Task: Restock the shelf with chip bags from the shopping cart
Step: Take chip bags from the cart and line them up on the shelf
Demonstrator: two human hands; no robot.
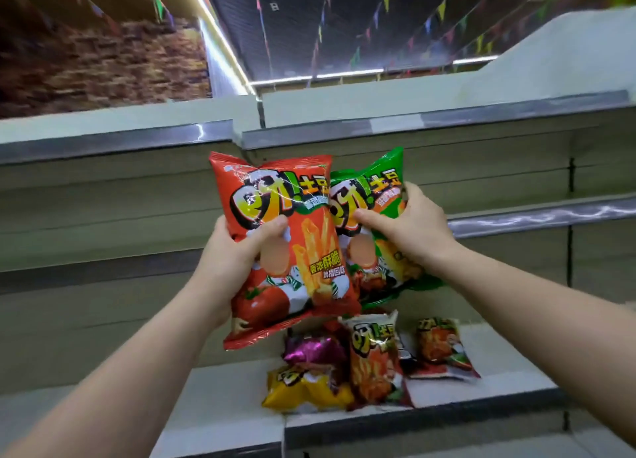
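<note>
red bag (275, 216) in left hand (237, 251), green bag (375, 196) in right hand (409, 223)

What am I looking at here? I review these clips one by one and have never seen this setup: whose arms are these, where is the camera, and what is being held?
There is no machine here. A person wears one wide-angle camera on the head, so the single picture looks forward past their own bare arms at a pale store shelf.

The left hand grips a shiny red foil chip bag printed with fries and a tomato. The right hand grips a shiny green foil chip bag, partly hidden behind the red one. Both bags are held up in front of the shelving.

On the shelf board below lie four more bags: a yellow bag, a purple bag, an upright orange-red bag, and a small red bag lying flat to its right.

Coloured pennant flags hang overhead.
</note>
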